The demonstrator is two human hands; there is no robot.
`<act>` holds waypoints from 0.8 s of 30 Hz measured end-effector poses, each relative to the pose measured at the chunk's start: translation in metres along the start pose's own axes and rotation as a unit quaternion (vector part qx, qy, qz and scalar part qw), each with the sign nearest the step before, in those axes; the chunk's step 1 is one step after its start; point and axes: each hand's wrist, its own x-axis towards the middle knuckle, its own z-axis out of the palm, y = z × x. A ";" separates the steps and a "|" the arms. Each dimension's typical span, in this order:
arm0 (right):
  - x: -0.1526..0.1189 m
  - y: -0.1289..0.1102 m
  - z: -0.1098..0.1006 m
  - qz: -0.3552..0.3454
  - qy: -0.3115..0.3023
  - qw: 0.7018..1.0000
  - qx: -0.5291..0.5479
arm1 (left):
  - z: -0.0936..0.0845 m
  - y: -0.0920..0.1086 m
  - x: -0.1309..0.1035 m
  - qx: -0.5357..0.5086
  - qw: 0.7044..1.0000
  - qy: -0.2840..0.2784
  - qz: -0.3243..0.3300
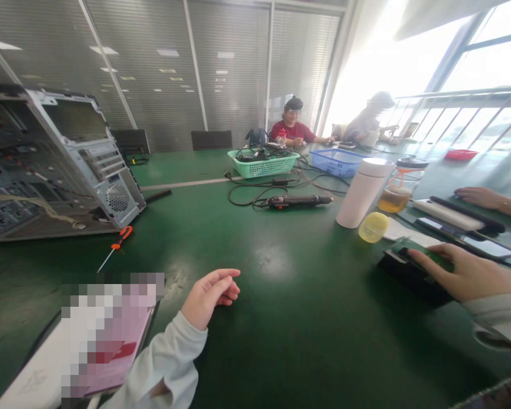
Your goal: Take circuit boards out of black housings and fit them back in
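Note:
On the right, my right hand [468, 270] is closed on a black block with a green circuit board on top [411, 278]; the block's exact kind I cannot make out. It is low over or on the green table, with its right end under the hand. My left hand [213, 292] is over the near middle of the table, fingers curled in and thumb against them, with nothing visible in it. Left of that forearm is a pink and white flat item [123, 341], partly blurred out. Farther left lies an orange-handled screwdriver [119, 241].
An opened computer case [106, 176] stands at left. A corded electric screwdriver [300, 201] lies mid-table before a green basket [264, 166] of cables and a blue basket [336, 163]. A white bottle [361, 193], yellow container [373, 227] and tea jar [398, 190] stand right, near another person's hand [479, 197].

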 end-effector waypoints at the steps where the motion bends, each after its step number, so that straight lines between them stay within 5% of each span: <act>1: 0.001 0.000 0.000 0.018 -0.025 1.000 0.001 | 0.000 0.000 0.000 0.000 1.000 -0.001 0.001; 15: 0.005 0.021 0.003 0.016 -0.127 0.991 0.040 | -0.001 0.000 -0.001 0.017 1.000 -0.014 0.006; 24: 0.018 0.050 0.031 0.020 -0.132 0.988 0.078 | 0.002 -0.001 -0.002 0.015 1.000 -0.002 0.016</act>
